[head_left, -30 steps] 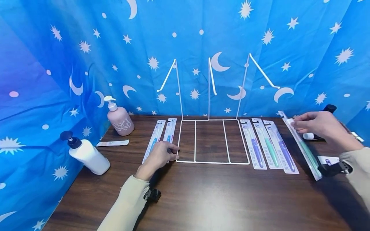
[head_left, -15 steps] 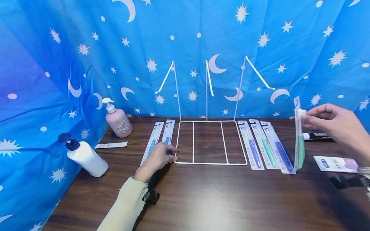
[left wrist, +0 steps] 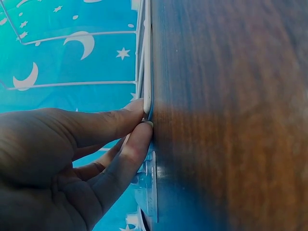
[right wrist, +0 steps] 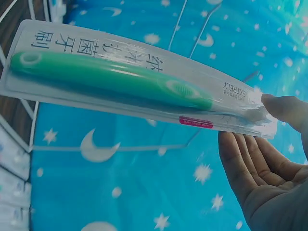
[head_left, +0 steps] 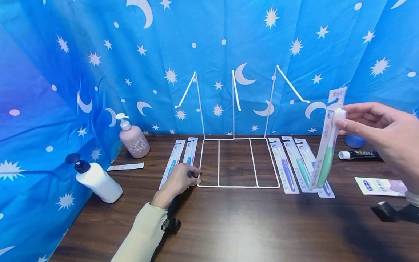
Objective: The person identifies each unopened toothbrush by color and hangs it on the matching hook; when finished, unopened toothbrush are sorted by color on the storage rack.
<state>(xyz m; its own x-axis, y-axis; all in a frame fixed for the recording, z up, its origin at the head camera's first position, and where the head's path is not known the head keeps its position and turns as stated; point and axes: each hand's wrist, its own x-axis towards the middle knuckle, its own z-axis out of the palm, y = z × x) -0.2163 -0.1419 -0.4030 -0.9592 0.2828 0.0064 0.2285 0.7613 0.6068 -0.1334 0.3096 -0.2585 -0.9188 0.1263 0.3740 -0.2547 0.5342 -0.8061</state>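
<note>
My right hand (head_left: 381, 129) pinches a packaged toothbrush (head_left: 327, 153) near its top, thumb in front and fingers behind. The toothbrush has a green handle and hangs nearly upright, tilted, over the row at the right. In the right wrist view its clear blister pack (right wrist: 110, 79) shows dark lettering and a small pink label. A white wire rack (head_left: 239, 187) with three raised hooked arms stands mid-table. At its front left corner my left hand (head_left: 181, 178) pinches the frame; the left wrist view shows thumb and finger at the wire (left wrist: 147, 62).
Packaged toothbrushes lie on both sides of the rack: two blue ones (head_left: 171, 163) left, three purple and green ones (head_left: 284, 165) right. Pump bottles, one pink (head_left: 135, 142) and one white (head_left: 101, 183), stand left. A black tube (head_left: 361, 155) and a white tube (head_left: 379, 186) lie right.
My right hand has lifted the green toothbrush off the table at the right, turned it upright and brought it leftward over the row. The left hand stays at the rack corner.
</note>
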